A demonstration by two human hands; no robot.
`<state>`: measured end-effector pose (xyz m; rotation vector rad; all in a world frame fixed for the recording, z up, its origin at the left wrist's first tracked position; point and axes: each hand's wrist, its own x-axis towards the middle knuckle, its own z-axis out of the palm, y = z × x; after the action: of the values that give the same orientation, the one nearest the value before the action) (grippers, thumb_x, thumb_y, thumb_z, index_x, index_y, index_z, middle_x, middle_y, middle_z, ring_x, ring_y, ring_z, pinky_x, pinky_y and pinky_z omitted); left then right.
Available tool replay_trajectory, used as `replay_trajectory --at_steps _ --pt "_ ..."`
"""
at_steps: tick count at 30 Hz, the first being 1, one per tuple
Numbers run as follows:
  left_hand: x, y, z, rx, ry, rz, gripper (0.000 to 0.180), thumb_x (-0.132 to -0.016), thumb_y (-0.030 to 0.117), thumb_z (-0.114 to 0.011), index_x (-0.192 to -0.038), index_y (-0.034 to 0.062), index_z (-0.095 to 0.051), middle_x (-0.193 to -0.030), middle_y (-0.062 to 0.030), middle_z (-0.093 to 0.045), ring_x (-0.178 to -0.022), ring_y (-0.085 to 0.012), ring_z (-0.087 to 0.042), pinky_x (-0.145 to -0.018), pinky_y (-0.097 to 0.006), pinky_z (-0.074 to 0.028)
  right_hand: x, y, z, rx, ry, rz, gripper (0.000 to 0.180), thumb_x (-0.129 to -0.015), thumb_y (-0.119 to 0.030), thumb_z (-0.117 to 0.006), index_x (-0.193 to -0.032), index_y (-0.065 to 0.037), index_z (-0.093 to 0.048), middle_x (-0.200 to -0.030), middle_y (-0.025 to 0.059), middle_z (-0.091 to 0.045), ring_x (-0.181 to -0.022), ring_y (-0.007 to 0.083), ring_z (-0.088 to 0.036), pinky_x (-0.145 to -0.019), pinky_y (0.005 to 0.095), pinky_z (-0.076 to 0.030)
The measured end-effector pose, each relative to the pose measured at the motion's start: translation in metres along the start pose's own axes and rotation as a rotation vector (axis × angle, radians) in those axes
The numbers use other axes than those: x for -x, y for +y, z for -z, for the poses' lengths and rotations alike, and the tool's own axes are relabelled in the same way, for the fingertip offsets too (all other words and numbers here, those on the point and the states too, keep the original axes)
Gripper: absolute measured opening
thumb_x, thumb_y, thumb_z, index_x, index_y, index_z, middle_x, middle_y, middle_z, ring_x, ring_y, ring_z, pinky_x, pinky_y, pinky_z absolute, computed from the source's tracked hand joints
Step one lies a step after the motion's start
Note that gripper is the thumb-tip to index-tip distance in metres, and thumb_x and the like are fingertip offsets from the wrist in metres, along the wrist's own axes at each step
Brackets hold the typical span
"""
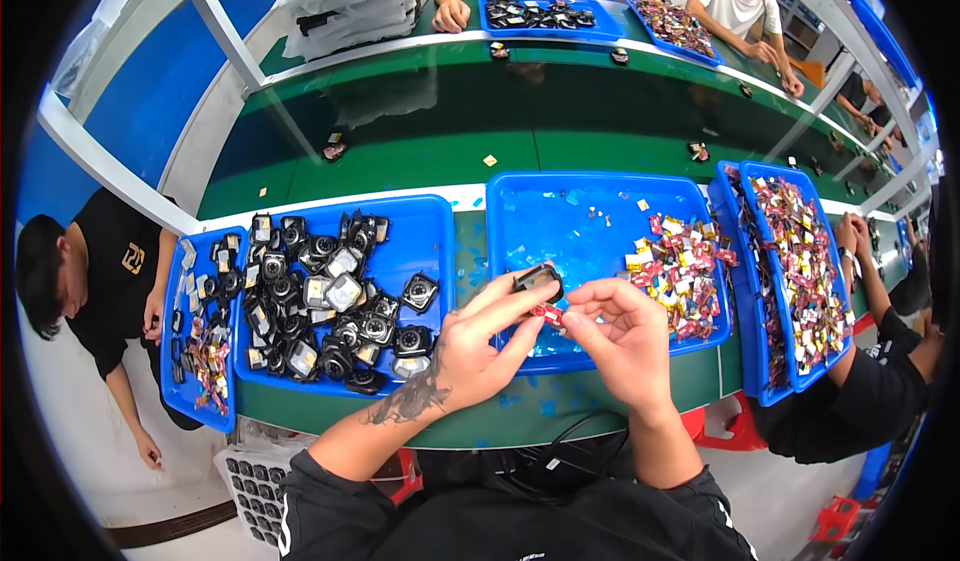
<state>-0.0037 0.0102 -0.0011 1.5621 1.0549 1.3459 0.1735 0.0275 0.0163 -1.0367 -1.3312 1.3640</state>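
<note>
My left hand (478, 346) is closed around a small black watch case (541, 279), its open hollow side turned up. Just below the case is a small red electronic part (546, 313), between my left thumb and the fingertips of my right hand (625, 336). The right thumb and forefinger pinch at the red part's end; their tips partly hide it. Both hands are over the front of a blue tray (560, 221). Heaped at that tray's right side are small red, yellow and white parts (680, 276).
A blue tray (447, 251) of black watch cases (330, 291) stands to the left, with a narrower mixed tray (228, 416) beyond it. Stacked trays (765, 386) of red parts are at the right. Across the green conveyor (420, 111), scattered with several pieces, other people work.
</note>
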Motion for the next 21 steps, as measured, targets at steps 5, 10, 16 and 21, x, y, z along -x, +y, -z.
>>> replay_trajectory --at_steps 5,10,16,21 --pt "-0.003 0.0 -0.001 -0.294 -0.053 -0.238 0.029 -0.078 -0.01 -0.067 -0.105 -0.0002 -0.07 -0.115 -0.0214 -0.065 -0.097 -0.0279 -0.069 -0.08 -0.032 -0.057 0.001 0.006 0.014 -0.079 -0.118 -0.098 0.015 -0.09 0.002 -0.063 -0.105 0.004 -0.064 -0.094 0.0068 -0.065 -0.087 0.0098 -0.062 -0.074 0.0251 -0.057" --pt "0.002 0.005 -0.008 -0.408 -0.046 -0.244 0.026 -0.077 -0.007 -0.071 -0.102 0.0005 -0.072 -0.109 -0.0192 -0.068 -0.095 -0.0273 -0.07 -0.08 -0.032 -0.057 0.005 0.011 0.016 -0.04 -0.149 -0.114 0.007 -0.093 -0.002 -0.06 -0.099 0.001 -0.059 -0.093 0.0038 -0.063 -0.086 0.0093 -0.061 -0.071 0.0252 -0.055" --pt "0.001 0.005 -0.007 -0.406 -0.083 -0.176 0.021 -0.082 -0.005 -0.069 -0.102 -0.0034 -0.071 -0.106 -0.0182 -0.068 -0.09 -0.0238 -0.07 -0.075 -0.03 -0.056 0.003 -0.002 0.018 0.294 -0.106 0.003 0.005 -0.092 0.001 -0.058 -0.097 0.001 -0.057 -0.098 0.0066 -0.059 -0.088 0.0114 -0.06 -0.075 0.0268 -0.056" --pt "0.002 -0.009 -0.006 0.451 -0.103 0.433 0.02 -0.092 -0.001 -0.061 -0.109 -0.0099 -0.065 -0.108 -0.0167 -0.066 -0.095 -0.0218 -0.068 -0.085 -0.031 -0.057 0.007 0.004 0.017 0.462 -0.078 0.273 0.009 -0.089 0.004 -0.059 -0.098 0.001 -0.057 -0.092 0.0119 -0.058 -0.084 0.0224 -0.062 -0.071 0.0307 -0.052"
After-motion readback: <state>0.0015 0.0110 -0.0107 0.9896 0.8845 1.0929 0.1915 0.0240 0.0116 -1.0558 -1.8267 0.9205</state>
